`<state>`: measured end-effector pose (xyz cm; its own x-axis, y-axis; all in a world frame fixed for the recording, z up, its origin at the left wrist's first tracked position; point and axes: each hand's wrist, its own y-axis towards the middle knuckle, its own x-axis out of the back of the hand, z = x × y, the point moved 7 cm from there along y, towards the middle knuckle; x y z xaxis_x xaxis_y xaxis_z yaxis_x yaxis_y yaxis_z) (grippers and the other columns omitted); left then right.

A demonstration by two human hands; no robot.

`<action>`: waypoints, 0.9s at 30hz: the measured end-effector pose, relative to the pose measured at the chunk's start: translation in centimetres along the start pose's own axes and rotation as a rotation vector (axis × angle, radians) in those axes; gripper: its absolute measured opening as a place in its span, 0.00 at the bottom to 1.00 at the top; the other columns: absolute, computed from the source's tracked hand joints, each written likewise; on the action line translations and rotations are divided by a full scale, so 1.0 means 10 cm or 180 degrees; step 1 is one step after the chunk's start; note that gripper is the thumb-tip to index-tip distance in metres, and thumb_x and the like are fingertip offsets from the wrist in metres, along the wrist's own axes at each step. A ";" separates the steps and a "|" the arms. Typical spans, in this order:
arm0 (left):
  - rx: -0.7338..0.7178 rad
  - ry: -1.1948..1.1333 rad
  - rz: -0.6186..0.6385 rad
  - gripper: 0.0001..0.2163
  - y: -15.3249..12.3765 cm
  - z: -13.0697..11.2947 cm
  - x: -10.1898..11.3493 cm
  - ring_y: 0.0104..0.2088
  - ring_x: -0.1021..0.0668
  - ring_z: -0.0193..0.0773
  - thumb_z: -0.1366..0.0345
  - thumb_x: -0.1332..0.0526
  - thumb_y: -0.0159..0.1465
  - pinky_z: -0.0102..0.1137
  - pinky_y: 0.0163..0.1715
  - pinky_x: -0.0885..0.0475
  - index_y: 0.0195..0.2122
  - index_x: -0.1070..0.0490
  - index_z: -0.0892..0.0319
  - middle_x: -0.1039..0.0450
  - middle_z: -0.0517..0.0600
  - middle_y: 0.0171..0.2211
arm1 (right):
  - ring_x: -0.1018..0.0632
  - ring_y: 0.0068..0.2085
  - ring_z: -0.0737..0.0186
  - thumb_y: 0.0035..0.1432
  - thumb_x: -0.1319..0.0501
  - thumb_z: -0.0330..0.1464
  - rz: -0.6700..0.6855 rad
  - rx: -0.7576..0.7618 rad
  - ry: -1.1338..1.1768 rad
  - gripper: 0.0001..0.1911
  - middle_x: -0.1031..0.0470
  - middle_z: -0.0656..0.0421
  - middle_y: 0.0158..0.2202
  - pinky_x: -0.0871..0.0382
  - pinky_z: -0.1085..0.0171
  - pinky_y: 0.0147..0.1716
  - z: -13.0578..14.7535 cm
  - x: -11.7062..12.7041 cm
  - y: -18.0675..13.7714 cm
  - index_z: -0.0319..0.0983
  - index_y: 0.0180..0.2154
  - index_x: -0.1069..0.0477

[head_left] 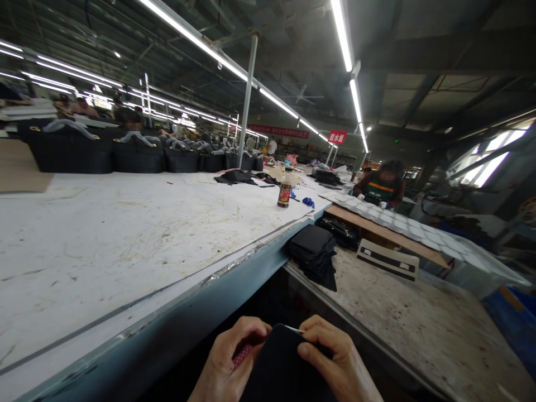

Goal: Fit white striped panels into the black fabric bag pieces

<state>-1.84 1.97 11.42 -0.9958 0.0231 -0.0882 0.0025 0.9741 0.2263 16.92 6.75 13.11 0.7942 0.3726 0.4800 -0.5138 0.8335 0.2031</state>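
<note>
At the bottom centre, both my hands hold one black flat piece of material (280,365) with a thin pale edge along its top. My left hand (226,365) grips its left side, and something red and patterned shows under the fingers. My right hand (335,360) pinches the top right edge. The piece sits low, in front of the blue-grey edge of the long white worktable (125,245).
A stack of black pieces (313,254) lies on the lower speckled bench (402,312). A bottle (285,190) stands on the worktable. Black bags (138,153) line the far side. A seated person (382,187) works at right beside white panels (402,223).
</note>
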 end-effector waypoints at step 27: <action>0.1038 -0.0191 -0.0424 0.18 -0.03 0.17 0.08 0.24 0.34 0.32 0.50 0.31 0.58 0.26 0.24 0.40 0.23 0.22 0.61 0.32 0.44 0.20 | 0.26 0.37 0.59 0.61 0.37 0.47 0.0221 -0.0347 0.0327 0.18 0.23 0.57 0.36 0.37 0.63 0.37 0.01 -0.12 0.10 0.40 0.28 0.23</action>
<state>-2.46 2.06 9.65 -0.9823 -0.1054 -0.1549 -0.0886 0.9898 -0.1116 15.42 7.03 12.84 0.7899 0.4658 0.3988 -0.5347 0.8416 0.0761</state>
